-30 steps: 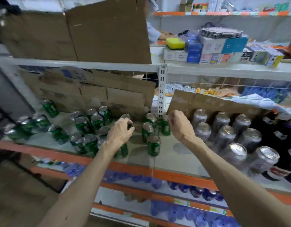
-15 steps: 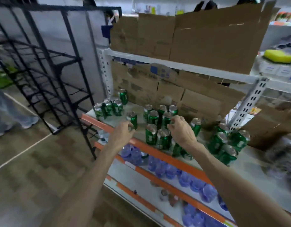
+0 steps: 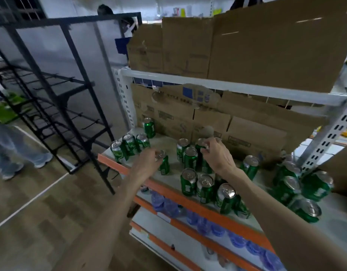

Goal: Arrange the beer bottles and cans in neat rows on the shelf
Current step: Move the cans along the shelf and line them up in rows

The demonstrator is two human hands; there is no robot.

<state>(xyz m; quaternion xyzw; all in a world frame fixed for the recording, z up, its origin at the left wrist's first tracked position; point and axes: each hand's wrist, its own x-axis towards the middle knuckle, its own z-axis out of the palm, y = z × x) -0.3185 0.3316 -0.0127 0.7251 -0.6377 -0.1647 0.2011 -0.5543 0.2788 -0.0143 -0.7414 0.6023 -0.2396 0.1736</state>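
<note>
green cans (image 3: 190, 181), upright, scattered on shelf (image 3: 168, 141)

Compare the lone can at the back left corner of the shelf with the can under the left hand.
The corner can stands alone against the cardboard, untouched; the gripped can sits nearer the orange front edge, with the left hand closed on its top. The corner can's silver lid shows fully; the gripped can's lid is partly covered by fingers. Both are green cans with silver tops.

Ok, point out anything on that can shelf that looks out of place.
The green cans sit in loose clusters, not rows. One can stands alone at the back left by the cardboard, and the cans at the far right look tilted, though that edge is blurred.
</note>
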